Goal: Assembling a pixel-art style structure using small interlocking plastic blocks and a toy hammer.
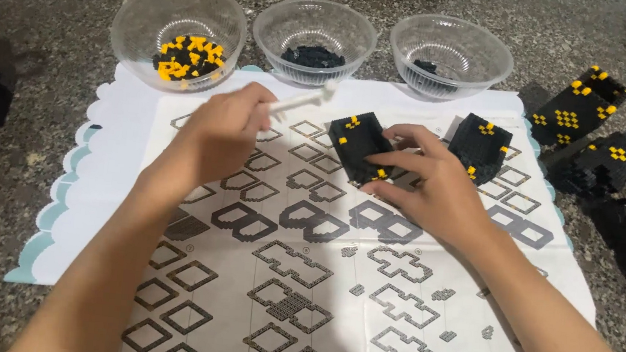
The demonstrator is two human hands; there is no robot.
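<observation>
A person's right hand (433,186) rests on a black block-built piece with small yellow studs (361,146), its fingers (397,159) spread loosely over the near side and pinning it to a large white instruction sheet printed with grey brick diagrams (298,258). The left hand (222,138) hovers just beside it, fingers curled together and pinching a thin white plastic tool (301,101) whose tip points toward the bowls. A second black block-built piece with yellow studs (479,145) stands on the sheet just right of the held one. Along the far edge of the sheet sit three clear plastic bowls: the left bowl (178,32) holds a heap of mixed yellow and black bricks, the middle bowl (314,40) a small pile of black bricks, the right bowl (450,56) only a few black ones. More finished black-and-yellow block sections (595,140) crowd the speckled stone table (26,173) at the right edge, while the near half of the sheet lies open between the forearms.
</observation>
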